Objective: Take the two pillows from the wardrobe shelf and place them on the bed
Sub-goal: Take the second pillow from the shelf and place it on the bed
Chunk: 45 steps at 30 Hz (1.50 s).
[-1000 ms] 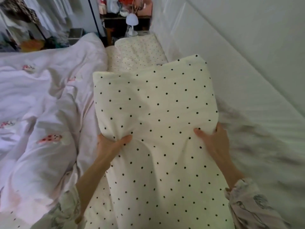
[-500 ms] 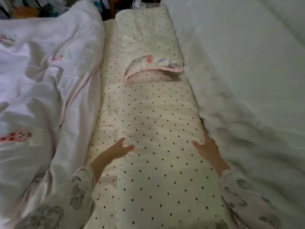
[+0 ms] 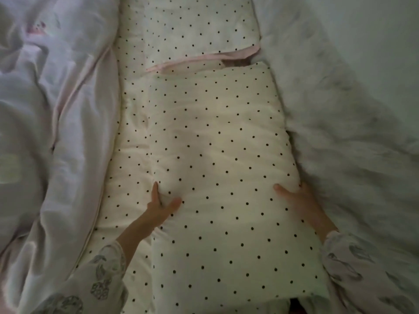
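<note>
Near pillow (image 3: 217,177) is down flat on the bed, long axis running away from the camera — cream cover with small black dots. It lies on a sheet (image 3: 129,137) of the same dotted fabric, which shows as a strip along its left side.

Second pillow (image 3: 199,30) sits further up the bed, same pattern, end to end with the near one. Its near edge has a pink trim where the cover opens; that edge touches or slightly overlaps the far end of the near pillow — cannot tell which.

Left hand (image 3: 162,205): pressed into the near pillow's left edge, thumb on top, fingers dug into the fabric with a fold bunched between them. Grip reads as grasping the near pillow at that edge.

Right hand (image 3: 299,205): laid against the near pillow's right edge, thumb on top, remaining fingers hidden down the side between pillow and white fluffy blanket (image 3: 340,143). Contact is clear; cannot tell if the grip is clenched or released.

Both sleeves are pale with a grey printed pattern.

Left of the dotted sheet: crumpled white duvet (image 3: 56,109) with pinkish edging and a faint pink print near the top. The fluffy blanket butts right up against the near pillow's right side. Light is dim, edges are blurred.
</note>
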Tool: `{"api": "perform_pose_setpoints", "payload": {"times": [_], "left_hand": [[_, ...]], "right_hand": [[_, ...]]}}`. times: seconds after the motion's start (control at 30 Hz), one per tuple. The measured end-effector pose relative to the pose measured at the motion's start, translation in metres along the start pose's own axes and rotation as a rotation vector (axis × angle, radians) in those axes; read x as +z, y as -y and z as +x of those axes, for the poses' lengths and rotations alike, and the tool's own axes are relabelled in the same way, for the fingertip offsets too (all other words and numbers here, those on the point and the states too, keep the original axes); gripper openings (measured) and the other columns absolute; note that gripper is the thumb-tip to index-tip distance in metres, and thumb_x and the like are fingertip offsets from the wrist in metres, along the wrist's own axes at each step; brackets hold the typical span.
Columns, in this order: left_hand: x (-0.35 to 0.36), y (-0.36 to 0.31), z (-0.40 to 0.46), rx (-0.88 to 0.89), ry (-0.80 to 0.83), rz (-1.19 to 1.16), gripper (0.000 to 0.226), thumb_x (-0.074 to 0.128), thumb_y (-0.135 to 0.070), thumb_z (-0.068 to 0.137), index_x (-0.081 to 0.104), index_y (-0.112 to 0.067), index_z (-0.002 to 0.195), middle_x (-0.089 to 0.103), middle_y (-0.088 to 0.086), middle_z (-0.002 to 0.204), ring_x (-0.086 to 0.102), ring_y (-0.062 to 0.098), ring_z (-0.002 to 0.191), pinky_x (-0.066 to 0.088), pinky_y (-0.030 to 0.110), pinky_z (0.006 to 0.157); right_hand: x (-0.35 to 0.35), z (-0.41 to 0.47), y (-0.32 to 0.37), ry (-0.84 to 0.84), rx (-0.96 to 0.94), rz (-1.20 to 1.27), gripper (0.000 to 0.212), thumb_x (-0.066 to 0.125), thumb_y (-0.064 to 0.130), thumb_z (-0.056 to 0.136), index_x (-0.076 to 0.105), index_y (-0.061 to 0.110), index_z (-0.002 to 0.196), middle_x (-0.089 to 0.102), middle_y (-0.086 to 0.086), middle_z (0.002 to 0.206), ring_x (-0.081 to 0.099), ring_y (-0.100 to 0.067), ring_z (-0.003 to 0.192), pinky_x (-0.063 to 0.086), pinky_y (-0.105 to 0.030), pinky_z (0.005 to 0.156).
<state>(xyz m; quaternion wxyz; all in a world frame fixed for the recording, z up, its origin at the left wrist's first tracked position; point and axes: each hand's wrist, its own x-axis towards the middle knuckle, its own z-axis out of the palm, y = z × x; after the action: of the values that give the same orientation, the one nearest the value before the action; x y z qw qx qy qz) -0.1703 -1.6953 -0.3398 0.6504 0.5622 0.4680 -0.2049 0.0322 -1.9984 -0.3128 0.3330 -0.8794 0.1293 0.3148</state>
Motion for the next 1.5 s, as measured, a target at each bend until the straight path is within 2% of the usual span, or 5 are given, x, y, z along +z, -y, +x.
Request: {"api": "perform_pose_setpoints", "payload": {"times": [0.43, 0.7, 0.83, 1.23, 1.5], "left_hand": [[0.027, -0.046, -0.044, 0.265, -0.219, -0.198, 0.092, 0.073, -0.055, 0.053, 0.028, -0.045, 0.133, 0.044, 0.003, 0.133, 0.049, 0.029, 0.117, 0.048, 0.053, 0.094], [0.020, -0.021, -0.029, 0.250, -0.245, 0.081, 0.091, 0.066, -0.054, 0.067, 0.017, -0.042, 0.142, 0.040, 0.009, 0.137, 0.043, 0.034, 0.124, 0.042, 0.055, 0.100], [0.005, -0.003, -0.014, 0.177, -0.080, 0.200, 0.102, 0.070, -0.051, 0.072, 0.002, -0.034, 0.147, 0.029, 0.011, 0.148, 0.039, 0.033, 0.129, 0.040, 0.052, 0.104], [0.028, 0.038, -0.036, 0.106, -0.043, 0.054, 0.134, 0.079, -0.069, 0.039, -0.012, -0.056, 0.135, 0.034, -0.008, 0.135, 0.048, 0.020, 0.115, 0.049, 0.040, 0.090], [0.034, 0.041, -0.030, 0.077, -0.109, 0.197, 0.134, 0.078, -0.063, 0.048, -0.016, -0.041, 0.141, 0.025, 0.009, 0.150, 0.036, 0.032, 0.132, 0.038, 0.051, 0.105]], "right_hand": [[-0.030, -0.030, 0.071, -0.192, -0.349, 0.011, 0.073, 0.074, 0.033, 0.071, 0.040, 0.017, 0.133, 0.052, -0.004, 0.132, 0.051, -0.025, 0.117, 0.042, -0.038, 0.094], [-0.028, -0.027, 0.040, -0.116, -0.255, -0.015, 0.071, 0.072, 0.042, 0.071, 0.042, 0.017, 0.130, 0.053, 0.000, 0.123, 0.054, -0.026, 0.115, 0.048, -0.040, 0.088], [0.004, -0.028, -0.024, -0.087, -0.199, -0.393, 0.081, 0.059, 0.047, 0.083, 0.019, 0.017, 0.146, 0.025, -0.012, 0.152, 0.027, -0.029, 0.138, 0.021, -0.044, 0.113], [-0.011, -0.034, -0.066, -0.161, -0.089, -0.044, 0.100, 0.064, 0.071, 0.059, 0.029, 0.025, 0.141, 0.043, -0.001, 0.144, 0.043, -0.025, 0.129, 0.036, -0.044, 0.106], [0.001, -0.040, -0.069, -0.221, -0.162, -0.224, 0.078, 0.050, 0.047, 0.087, 0.015, 0.016, 0.148, 0.026, -0.011, 0.154, 0.028, -0.031, 0.139, 0.024, -0.048, 0.113]]}}
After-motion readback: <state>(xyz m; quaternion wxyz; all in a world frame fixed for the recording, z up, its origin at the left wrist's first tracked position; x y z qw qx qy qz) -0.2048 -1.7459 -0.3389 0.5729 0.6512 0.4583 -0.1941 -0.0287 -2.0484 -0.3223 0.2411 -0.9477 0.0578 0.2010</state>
